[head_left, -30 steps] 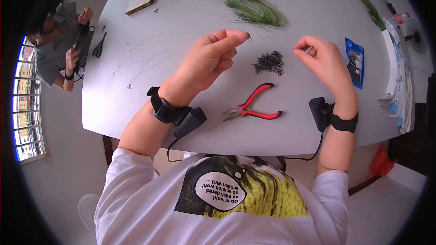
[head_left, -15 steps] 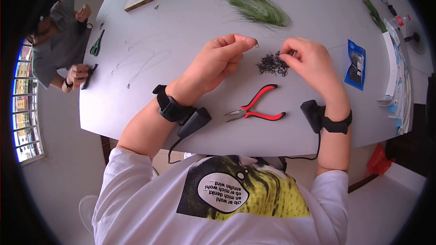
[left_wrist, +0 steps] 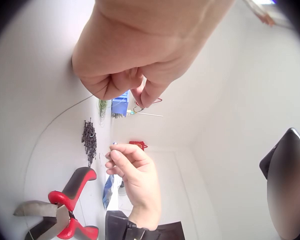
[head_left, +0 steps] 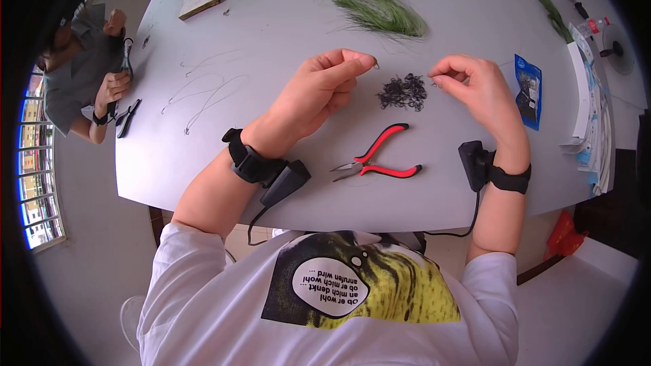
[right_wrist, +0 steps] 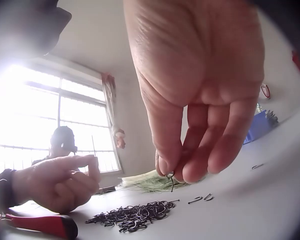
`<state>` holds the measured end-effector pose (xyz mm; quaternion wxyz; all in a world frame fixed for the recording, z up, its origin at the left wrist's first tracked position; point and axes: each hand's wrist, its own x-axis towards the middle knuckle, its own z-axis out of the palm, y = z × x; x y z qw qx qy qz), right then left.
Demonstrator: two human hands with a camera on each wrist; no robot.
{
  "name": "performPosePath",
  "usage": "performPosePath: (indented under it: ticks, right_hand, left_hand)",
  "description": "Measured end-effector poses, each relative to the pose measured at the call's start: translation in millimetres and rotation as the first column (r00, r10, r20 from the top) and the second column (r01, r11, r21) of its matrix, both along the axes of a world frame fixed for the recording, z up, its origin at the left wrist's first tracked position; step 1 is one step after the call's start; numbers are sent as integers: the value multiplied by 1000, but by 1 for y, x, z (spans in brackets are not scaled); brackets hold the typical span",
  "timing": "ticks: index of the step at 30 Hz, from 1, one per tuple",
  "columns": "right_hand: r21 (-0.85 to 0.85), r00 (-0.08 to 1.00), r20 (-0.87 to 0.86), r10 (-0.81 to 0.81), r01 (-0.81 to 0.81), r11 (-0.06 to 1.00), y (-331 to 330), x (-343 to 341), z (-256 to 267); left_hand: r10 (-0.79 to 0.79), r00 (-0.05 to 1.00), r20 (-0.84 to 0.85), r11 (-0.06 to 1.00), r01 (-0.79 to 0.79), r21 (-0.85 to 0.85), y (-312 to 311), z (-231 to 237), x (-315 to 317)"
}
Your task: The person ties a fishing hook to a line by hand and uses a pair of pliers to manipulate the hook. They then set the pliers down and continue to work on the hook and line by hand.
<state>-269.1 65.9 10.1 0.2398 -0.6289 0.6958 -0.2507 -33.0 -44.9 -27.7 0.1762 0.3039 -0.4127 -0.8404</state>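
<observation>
My left hand (head_left: 325,85) is raised over the table, thumb and forefinger pinching a fish hook (left_wrist: 138,108) whose bend pokes out past the fingertips. A thin line (left_wrist: 54,120) trails from this hand in the left wrist view. Between thumb and fingertips, my right hand (head_left: 478,88) pinches another dark hook (right_wrist: 171,183), just right of a heap of black fish hooks (head_left: 403,91). Red-handled pliers (head_left: 393,173) lie with their jaws apart, nearer my body than the heap.
Green strands (head_left: 373,10) spread beyond the heap. A blue packet (head_left: 528,91) lies at right, beside stacked papers (head_left: 591,115). Lines with hooks (head_left: 203,98) lie at left. Across the left edge, another person (head_left: 78,61) holds scissors (head_left: 127,57); black pliers (head_left: 126,120) lie nearby.
My right hand went left to the hook heap, then drew back rightward with a hook. My left hand stayed nearly still. The other person laid down black pliers and took up scissors.
</observation>
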Motion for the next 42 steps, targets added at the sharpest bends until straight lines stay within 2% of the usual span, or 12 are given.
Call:
performPosePath:
  ticks: [5, 9, 15, 18, 20, 21, 23, 24, 26, 33, 35, 42]
  right_hand:
    - [50, 979, 199, -38, 29, 998, 1, -7, -1]
    - [21, 990, 135, -29, 26, 999, 1, -8, -6]
    - [89, 977, 209, -44, 26, 996, 0, -4, -4]
    - [97, 986, 167, -26, 9, 995, 1, -6, -4]
    - [67, 973, 131, -188, 180, 981, 4, -8, -3]
    - [67, 974, 130, -187, 179, 981, 4, -10, -2]
    - [-49, 977, -104, -187, 183, 982, 5, -12, -3]
    - [-50, 976, -104, -189, 185, 982, 5, -12, -4]
    - [-23, 991, -105, -87, 85, 996, 4, -8, -8]
    - [-61, 979, -197, -41, 29, 998, 0, 1, -13]
    - [-66, 942, -335, -31, 10, 998, -2, 4, -16]
    - [-117, 890, -454, -38, -17, 993, -1, 2, -27]
  left_hand:
    - [1, 1000, 0, 1000, -1, -9, 0, 1, 0]
    - [1, 1000, 9, 1000, 0, -25, 2, 1, -1]
    - [2, 1000, -1, 999, -2, -39, 2, 0, -1]
    - [5, 1000, 1, 999, -5, -41, 2, 1, 0]
    - [-2, 1000, -11, 999, 2, -41, 2, 0, 0]
    - [-1, 1000, -11, 999, 1, -40, 2, 0, 0]
    - [-2, 1000, -4, 999, 2, -38, 2, 0, 0]
    - [-4, 1000, -4, 999, 4, -40, 2, 1, -1]
    - [10, 1000, -5, 999, -10, -45, 3, 3, -2]
    - [5, 1000, 6, 999, -5, -45, 3, 2, 0]
    - [4, 1000, 4, 999, -4, -42, 3, 2, 0]
    - [-12, 1000, 3, 999, 12, -47, 3, 1, 1]
